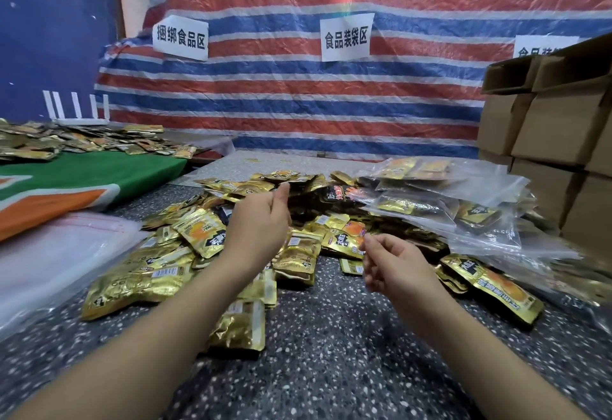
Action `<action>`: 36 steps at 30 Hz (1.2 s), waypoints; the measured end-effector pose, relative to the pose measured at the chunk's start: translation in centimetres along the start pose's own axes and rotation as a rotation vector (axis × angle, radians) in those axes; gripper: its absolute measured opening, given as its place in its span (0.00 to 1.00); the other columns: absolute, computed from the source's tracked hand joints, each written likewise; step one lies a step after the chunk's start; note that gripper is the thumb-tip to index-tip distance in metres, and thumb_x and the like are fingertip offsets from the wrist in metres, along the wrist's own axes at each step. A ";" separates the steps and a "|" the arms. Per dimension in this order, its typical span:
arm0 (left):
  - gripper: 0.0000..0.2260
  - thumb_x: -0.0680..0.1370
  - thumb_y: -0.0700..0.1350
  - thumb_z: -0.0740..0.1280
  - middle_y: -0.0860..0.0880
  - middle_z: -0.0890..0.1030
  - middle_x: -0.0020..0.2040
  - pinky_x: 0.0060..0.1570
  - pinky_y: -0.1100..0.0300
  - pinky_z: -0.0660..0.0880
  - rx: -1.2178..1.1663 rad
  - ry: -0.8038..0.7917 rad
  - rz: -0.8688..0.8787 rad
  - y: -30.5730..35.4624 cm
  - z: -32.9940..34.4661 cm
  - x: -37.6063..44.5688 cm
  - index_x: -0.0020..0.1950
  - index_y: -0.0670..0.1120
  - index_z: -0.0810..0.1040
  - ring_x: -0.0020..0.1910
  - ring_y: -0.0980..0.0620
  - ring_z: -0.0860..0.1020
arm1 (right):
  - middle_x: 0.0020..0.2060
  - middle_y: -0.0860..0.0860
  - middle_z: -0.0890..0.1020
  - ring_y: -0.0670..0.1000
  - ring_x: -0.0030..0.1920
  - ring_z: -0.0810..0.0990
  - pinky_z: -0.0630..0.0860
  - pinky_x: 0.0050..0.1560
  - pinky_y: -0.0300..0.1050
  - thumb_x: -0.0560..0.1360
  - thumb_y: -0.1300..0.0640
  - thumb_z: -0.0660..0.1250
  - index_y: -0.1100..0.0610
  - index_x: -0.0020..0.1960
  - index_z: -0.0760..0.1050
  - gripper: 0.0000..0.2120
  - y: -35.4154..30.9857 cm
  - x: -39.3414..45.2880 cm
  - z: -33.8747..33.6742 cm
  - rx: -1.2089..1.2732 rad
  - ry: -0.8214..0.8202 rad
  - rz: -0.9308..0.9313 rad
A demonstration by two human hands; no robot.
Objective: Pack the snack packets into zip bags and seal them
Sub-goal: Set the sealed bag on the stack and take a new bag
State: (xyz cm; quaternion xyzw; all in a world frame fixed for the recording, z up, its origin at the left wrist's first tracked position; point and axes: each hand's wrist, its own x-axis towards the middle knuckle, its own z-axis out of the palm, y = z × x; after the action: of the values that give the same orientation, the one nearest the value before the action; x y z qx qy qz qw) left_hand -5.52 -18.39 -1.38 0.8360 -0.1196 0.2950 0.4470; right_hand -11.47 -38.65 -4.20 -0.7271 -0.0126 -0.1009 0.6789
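With our left hand (261,217) and right hand (390,260) both empty and loosely curled above the snack packets (205,237), we should gather a neat, flat stack before reaching for an empty zip bag (66,247).

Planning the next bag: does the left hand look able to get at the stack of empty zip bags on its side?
Probably yes. The left hand hovers open over the gold packets; the empty zip bags lie uncovered to its left, nothing between.

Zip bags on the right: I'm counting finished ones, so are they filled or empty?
Filled. Gold packets show through the clear plastic of the zip bags stacked beside the boxes. Whether they are sealed, cannot tell.
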 end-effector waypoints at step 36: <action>0.13 0.79 0.36 0.59 0.43 0.77 0.34 0.31 0.57 0.72 0.946 0.048 -0.458 -16.4 -14.6 1.8 0.37 0.39 0.77 0.34 0.44 0.76 | 0.24 0.52 0.73 0.48 0.23 0.72 0.72 0.24 0.40 0.82 0.49 0.62 0.59 0.37 0.74 0.19 -0.1 -0.1 0.4 0.058 -0.042 0.103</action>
State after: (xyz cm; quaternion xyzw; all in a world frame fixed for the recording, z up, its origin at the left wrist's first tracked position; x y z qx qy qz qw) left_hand -2.11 3.04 -5.24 0.9442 0.2226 0.2305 0.0764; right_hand -11.49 -38.27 -4.10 -0.7089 0.0075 -0.0500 0.7035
